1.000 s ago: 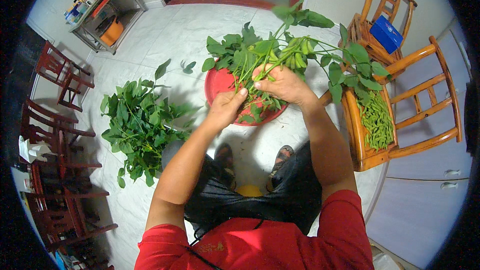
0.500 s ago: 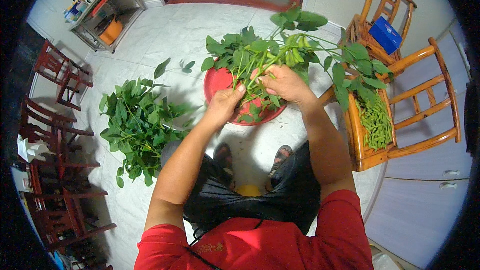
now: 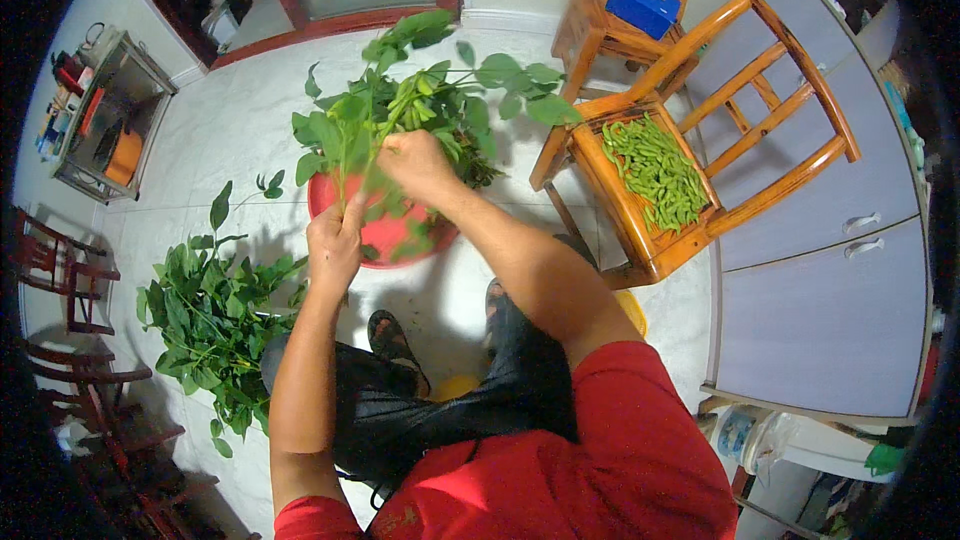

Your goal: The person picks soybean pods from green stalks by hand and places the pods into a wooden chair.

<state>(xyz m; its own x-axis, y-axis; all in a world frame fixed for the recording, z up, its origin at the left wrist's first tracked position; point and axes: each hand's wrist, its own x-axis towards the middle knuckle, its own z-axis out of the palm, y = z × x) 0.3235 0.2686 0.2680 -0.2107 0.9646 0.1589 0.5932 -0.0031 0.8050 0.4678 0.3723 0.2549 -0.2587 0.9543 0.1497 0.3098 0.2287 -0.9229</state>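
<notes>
Above a red basin [image 3: 322, 198] on the floor, both my hands grip a leafy green soybean plant [image 3: 345, 135] with plump pods [image 3: 412, 100]. My left hand [image 3: 335, 243] is closed round the lower stem, low over the basin's near side. Slightly higher and to the right, my right hand [image 3: 415, 165] is closed on the plant just below the pods. The leaves between the hands are blurred by motion. More leafy stems lie on the basin's far side, partly hidden by the held plant.
A heap of bean plants [image 3: 215, 310] lies on the floor at left. On the right, a wooden chair [image 3: 665, 260] bears many picked pods [image 3: 650, 170]. Behind it, another chair holds a blue box [image 3: 642, 5]. Dark chairs [image 3: 75, 270] line the left wall.
The view has turned right, shifting the scene left. My right hand has moved left, nearer my left hand. The plant's leafy end has swung off the chair, uncovering the pods there.
</notes>
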